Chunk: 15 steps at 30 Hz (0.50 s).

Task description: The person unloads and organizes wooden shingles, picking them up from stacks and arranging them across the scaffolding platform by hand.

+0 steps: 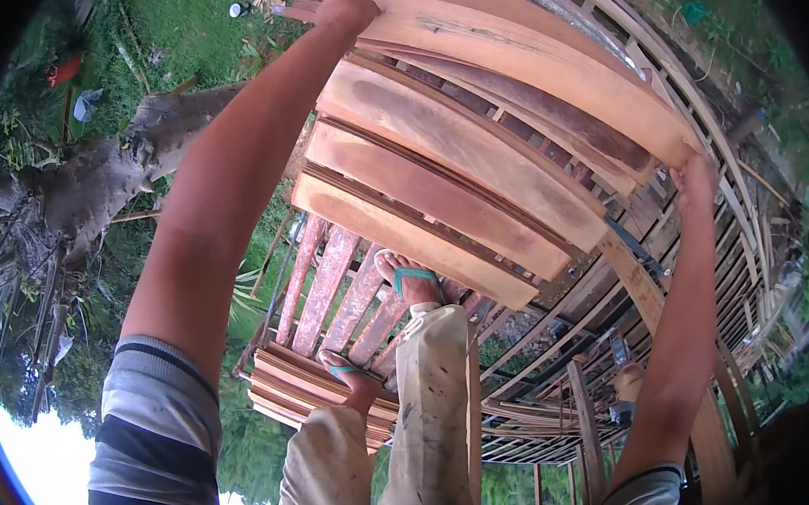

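Observation:
A long, thin wooden plank (540, 57) spans the top of the head view, held between my two hands. My left hand (344, 11) is closed round its left end. At the right end, my right hand (698, 179) pinches the plank's edge with thumb and fingers. Just below it lie darker planks (564, 114), partly covered by the held one. Nearer my feet, several stacks of similar planks (450, 143) lie side by side in rows, with narrow gaps between them.
My feet, in green-strapped flip-flops (412, 274), stand on weathered slats (331, 290). Another plank stack (297, 386) sits behind them. Wooden rails and framing (568, 330) extend to the right. A tree trunk (91, 174) and grass (187, 12) are at the left.

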Available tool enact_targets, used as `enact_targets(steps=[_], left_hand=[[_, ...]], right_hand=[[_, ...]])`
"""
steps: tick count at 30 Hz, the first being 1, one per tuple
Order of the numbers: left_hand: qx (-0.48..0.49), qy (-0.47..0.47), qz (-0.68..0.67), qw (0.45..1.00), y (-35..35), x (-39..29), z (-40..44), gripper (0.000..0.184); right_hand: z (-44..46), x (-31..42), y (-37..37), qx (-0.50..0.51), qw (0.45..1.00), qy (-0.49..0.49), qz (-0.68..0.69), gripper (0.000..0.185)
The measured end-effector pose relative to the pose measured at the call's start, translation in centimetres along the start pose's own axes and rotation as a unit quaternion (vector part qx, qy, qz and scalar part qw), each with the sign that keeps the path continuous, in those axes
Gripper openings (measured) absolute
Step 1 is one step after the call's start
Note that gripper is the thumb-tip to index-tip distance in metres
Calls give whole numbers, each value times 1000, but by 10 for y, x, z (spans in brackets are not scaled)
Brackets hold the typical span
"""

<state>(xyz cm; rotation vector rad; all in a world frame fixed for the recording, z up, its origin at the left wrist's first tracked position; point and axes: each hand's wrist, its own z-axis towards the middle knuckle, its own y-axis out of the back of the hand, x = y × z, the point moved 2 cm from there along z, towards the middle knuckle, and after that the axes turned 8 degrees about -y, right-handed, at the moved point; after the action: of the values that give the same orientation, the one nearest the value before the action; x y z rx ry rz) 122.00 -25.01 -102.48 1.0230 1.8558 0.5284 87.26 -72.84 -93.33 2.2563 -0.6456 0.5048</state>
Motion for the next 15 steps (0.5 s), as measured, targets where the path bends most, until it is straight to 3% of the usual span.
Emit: enact_targets(steps=[4, 7, 10, 11, 14, 15], left_hand=[[-38, -60, 30, 997, 13, -10, -11, 55], [-27, -34, -22, 999, 32, -57, -27, 62], [-30, -116, -69, 990, 30, -76, -8, 50], [-19, -87, -95, 991, 24, -75, 1, 46], [-41, -127, 88, 987, 3, -69, -6, 53], [-127, -272, 73, 951, -16, -58, -18, 67]], right_hand=[[1, 9, 1, -30, 999, 15, -25, 44], [2, 26, 1, -28, 998, 49, -30, 49], [7, 32, -10, -9, 997, 40, -65, 53], [10, 34, -13, -3, 996, 31, -81, 54], [32, 26, -28, -42, 978, 76, -192, 55], [37, 17, -30, -64, 964, 101, -238, 55]])
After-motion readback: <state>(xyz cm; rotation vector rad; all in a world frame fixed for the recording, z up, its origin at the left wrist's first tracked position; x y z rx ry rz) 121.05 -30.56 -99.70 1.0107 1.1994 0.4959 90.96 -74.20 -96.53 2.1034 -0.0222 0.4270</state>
